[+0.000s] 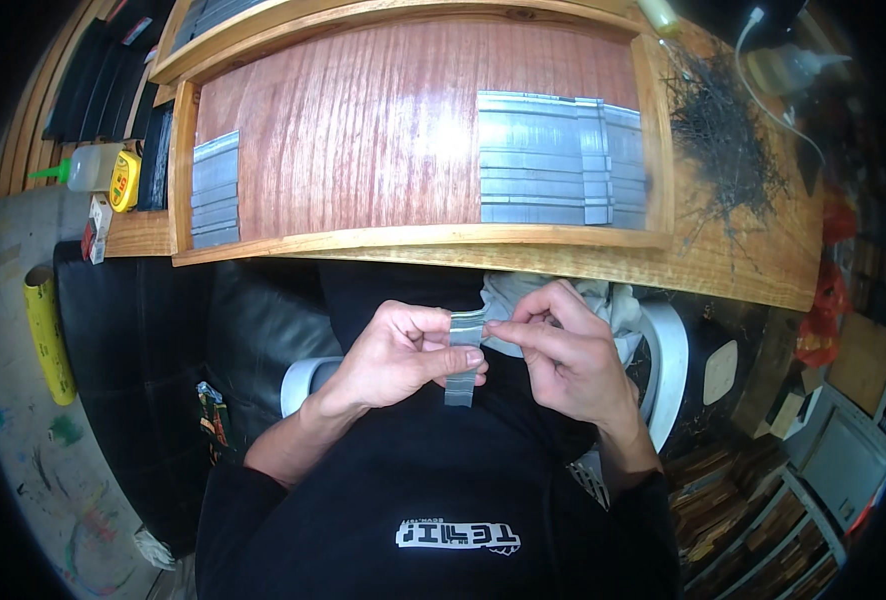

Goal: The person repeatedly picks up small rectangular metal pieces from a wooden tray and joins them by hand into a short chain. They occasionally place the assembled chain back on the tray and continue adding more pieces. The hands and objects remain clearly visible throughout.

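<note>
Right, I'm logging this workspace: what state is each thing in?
Left hand: gripping the grey banded strip
Right hand: fingertips at the strip's edge, contact unclear
Grey banded strip: held, off the bench
Wooden tray: open-topped, grey pieces at both ends
Dark wiry pile: loose, tangled
Green-tipped bottle: nozzle on

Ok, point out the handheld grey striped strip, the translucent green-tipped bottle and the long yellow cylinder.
Handheld grey striped strip (466, 333): head view, its upper part.
Translucent green-tipped bottle (92, 169): head view, its body.
Long yellow cylinder (50, 335): head view, its middle.

Tray (413, 238) beyond the hands (383, 358), strips (533, 160) towards both ends.
</note>
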Demonstrator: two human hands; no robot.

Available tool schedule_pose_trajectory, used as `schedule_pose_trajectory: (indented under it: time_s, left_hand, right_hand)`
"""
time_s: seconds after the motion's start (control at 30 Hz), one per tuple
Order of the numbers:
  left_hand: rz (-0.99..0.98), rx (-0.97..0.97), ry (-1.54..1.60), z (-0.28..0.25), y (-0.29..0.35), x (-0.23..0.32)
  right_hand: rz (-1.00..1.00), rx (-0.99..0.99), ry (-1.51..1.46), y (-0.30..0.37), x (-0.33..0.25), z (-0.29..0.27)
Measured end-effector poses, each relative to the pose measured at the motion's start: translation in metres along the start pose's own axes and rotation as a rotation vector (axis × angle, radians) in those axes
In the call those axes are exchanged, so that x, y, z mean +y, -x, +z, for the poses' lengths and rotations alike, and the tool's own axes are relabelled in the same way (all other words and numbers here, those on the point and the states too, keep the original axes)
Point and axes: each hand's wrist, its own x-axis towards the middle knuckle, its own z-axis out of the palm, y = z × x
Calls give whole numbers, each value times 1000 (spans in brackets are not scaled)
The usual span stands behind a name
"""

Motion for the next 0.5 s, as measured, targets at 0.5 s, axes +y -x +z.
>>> schedule_pose_trajectory:
  time_s: [0.5]
  left_hand:
    - [290, 342, 228, 25, -7, -27]
  right_hand:
    - [173, 542, -41, 19, -5, 58]
